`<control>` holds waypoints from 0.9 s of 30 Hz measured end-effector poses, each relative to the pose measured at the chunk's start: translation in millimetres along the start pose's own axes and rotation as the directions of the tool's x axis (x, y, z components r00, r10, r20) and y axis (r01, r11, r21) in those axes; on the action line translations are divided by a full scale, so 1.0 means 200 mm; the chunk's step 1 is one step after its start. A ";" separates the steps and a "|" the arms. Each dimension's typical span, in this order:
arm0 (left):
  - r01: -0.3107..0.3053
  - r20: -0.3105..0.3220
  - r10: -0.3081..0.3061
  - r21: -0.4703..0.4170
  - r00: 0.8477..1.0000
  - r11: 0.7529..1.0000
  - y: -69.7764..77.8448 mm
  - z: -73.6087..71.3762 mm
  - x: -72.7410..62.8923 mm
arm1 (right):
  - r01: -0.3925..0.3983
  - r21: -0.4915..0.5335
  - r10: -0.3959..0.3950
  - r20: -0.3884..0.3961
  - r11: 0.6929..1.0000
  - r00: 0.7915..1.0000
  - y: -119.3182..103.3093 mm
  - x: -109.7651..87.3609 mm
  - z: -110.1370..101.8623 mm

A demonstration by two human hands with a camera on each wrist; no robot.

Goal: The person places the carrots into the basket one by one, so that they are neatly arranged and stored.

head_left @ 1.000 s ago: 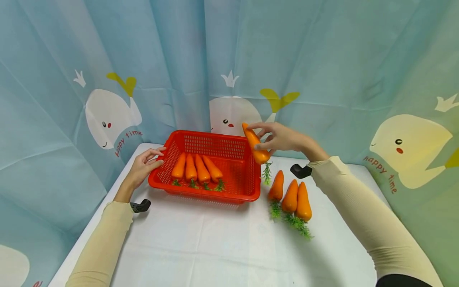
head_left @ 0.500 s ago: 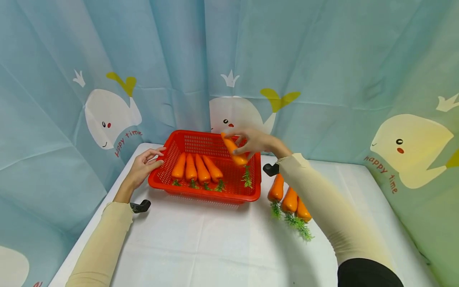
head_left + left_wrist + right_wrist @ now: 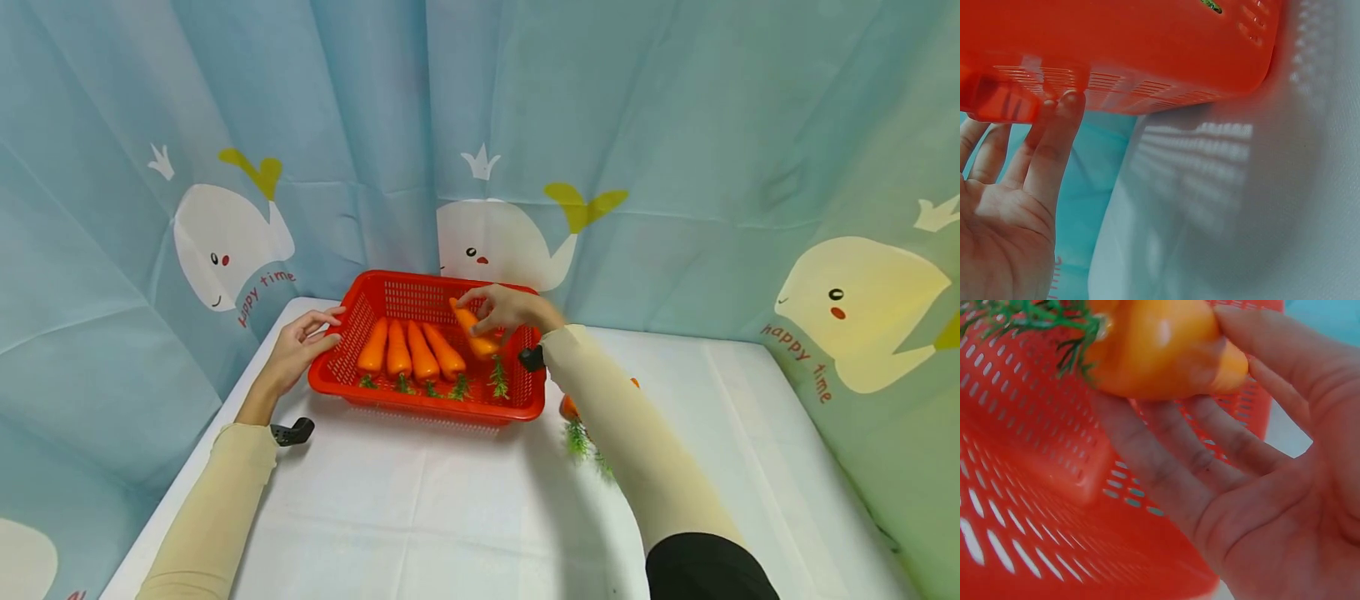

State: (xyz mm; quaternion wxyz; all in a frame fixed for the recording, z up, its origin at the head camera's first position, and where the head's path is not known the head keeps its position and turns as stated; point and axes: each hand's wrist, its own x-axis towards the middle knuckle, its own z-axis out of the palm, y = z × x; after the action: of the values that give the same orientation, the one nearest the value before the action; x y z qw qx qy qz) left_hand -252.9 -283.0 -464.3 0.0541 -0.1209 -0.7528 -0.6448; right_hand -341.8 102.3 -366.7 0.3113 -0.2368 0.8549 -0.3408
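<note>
Hovering within the right half of the red basket (image 3: pixel 427 407), a carrot (image 3: pixel 471 329) sits clamped between the thumb and fingers of the right hand (image 3: pixel 504 308), its green leaves (image 3: pixel 498 379) hanging on the near side; whether it touches the floor, I cannot tell! At the left rim, the left hand (image 3: pixel 295 348) has its fingers extended and apart, fingertips touching the basket. Inside, four carrots (image 3: pixel 422 358) lie in a row, tips pointing away. More carrots (image 3: pixel 569 407) lie right of the basket, partly behind the right sleeve (image 3: pixel 622 429).
</note>
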 end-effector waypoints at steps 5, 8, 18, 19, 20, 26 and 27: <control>-0.002 0.001 0.002 -0.005 1.000 1.000 -0.01 0.00 0.00 | -0.068 0.018 0.067 0.029 0.998 0.997 0.03 0.06 0.03; -0.001 0.004 0.001 -0.001 1.000 1.000 -0.01 -0.01 0.00 | -0.103 0.018 0.102 0.040 0.995 0.994 0.05 0.10 0.05; -0.011 0.007 0.011 -0.009 1.000 1.000 -0.02 0.00 0.01 | -0.179 0.040 0.177 0.042 0.983 0.983 0.08 0.15 0.11; -0.010 0.007 0.010 -0.011 1.000 1.000 -0.02 0.00 0.01 | -0.189 0.052 0.187 0.045 0.981 0.981 0.09 0.15 0.11; -0.009 0.006 0.010 -0.011 1.000 1.000 -0.02 0.00 0.01 | -0.198 0.068 0.195 0.050 0.978 0.980 0.10 0.16 0.11; -0.010 -0.002 0.010 -0.015 1.000 1.000 -0.02 0.00 0.01 | -0.194 0.116 0.189 0.055 0.974 0.980 0.12 0.19 0.15; -0.012 -0.003 0.012 -0.014 1.000 1.000 -0.02 -0.01 0.01 | -0.188 0.111 0.183 0.048 0.976 0.982 0.12 0.19 0.15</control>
State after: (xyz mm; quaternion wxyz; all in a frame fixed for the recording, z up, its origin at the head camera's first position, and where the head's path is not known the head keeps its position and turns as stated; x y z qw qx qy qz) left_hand -255.7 -284.7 -467.6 0.0582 -0.1246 -0.7473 -0.6501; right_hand -351.5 82.0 -416.4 0.3708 -0.1440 0.8463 -0.3545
